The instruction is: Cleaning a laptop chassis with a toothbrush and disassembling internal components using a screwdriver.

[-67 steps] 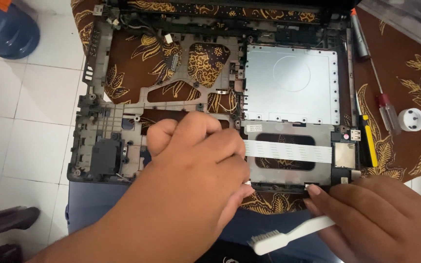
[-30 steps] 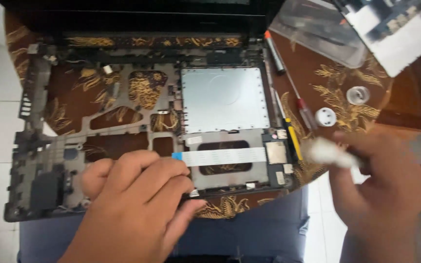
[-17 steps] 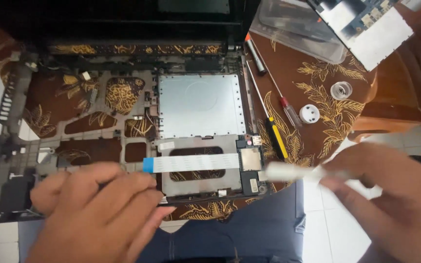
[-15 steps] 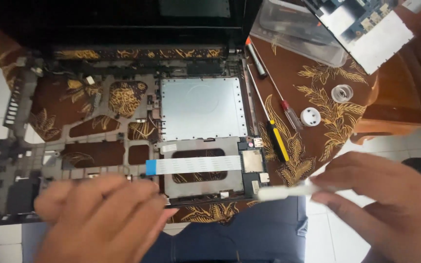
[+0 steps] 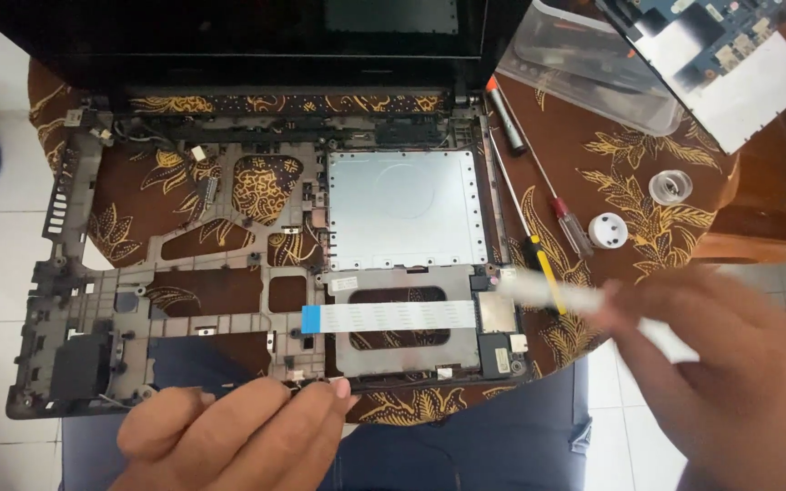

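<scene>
A stripped laptop base frame lies on a round table with a brown patterned cloth. A white flat ribbon cable with a blue tip crosses its lower middle, below a silver metal plate. My left hand rests at the frame's near edge, fingers curled on it. At the right, my blurred right hand holds a white toothbrush, its head pointing left, close to the frame's right edge.
Screwdrivers lie right of the frame. Two small round caps sit further right. A clear plastic tray and a blue circuit board are at the back right. The black laptop lid stands behind.
My right hand has brought the toothbrush up and left toward the frame's right edge. My left hand has slid back to the frame's near edge. The view has shifted.
</scene>
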